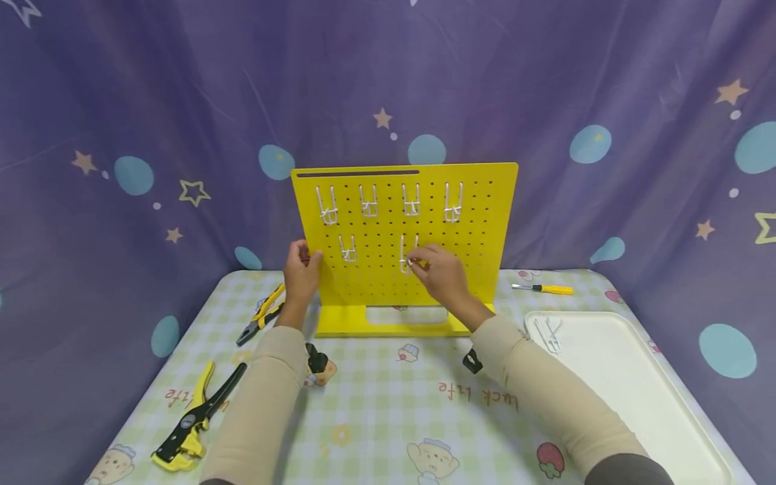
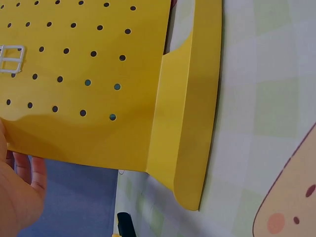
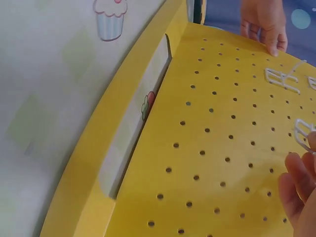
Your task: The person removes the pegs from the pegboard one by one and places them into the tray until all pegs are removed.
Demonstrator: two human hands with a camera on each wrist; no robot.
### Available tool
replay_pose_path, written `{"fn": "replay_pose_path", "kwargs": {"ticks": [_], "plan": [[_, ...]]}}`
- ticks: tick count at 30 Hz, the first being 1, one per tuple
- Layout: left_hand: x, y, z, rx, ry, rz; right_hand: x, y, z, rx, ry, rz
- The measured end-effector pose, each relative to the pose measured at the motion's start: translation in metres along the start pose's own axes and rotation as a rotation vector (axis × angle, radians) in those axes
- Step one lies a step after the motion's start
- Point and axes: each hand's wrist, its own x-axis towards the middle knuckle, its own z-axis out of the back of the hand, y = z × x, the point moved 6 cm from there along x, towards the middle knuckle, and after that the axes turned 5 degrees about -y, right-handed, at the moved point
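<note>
A yellow pegboard point(image 1: 388, 284) stands upright on its base, with several white wire hooks in its holes: a row along the top and two lower down. My left hand point(image 1: 301, 277) grips its left edge, thumb in front and fingers behind, as the left wrist view also shows at the board's edge point(image 2: 94, 155). On the lower row, my right hand point(image 1: 445, 275) pinches the outer end of a white hook point(image 1: 403, 250) that lies against the board. In the right wrist view the fingers point(image 3: 296, 170) partly cover this hook point(image 3: 301, 136). Whether its tips are fully seated, I cannot tell.
To the right lies a cream tray point(image 1: 636, 377) with a few loose white hooks point(image 1: 548, 335). A yellow-handled screwdriver point(image 1: 548, 289) lies behind it. Pliers point(image 1: 259, 321) and a yellow-black wire stripper point(image 1: 190, 421) lie to the left. A purple curtain point(image 1: 388, 81) hangs behind.
</note>
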Motion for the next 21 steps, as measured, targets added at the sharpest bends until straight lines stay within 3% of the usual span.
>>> {"fn": "replay_pose_path", "kwargs": {"ticks": [9, 21], "plan": [[0.001, -0.003, 0.003, -0.01, 0.0, 0.004, -0.013, -0.018, 0.029, 0.045, 0.092, -0.046], [0.001, -0.002, 0.003, -0.012, 0.008, 0.005, -0.038, -0.058, 0.072, 0.059, 0.123, -0.091]]}}
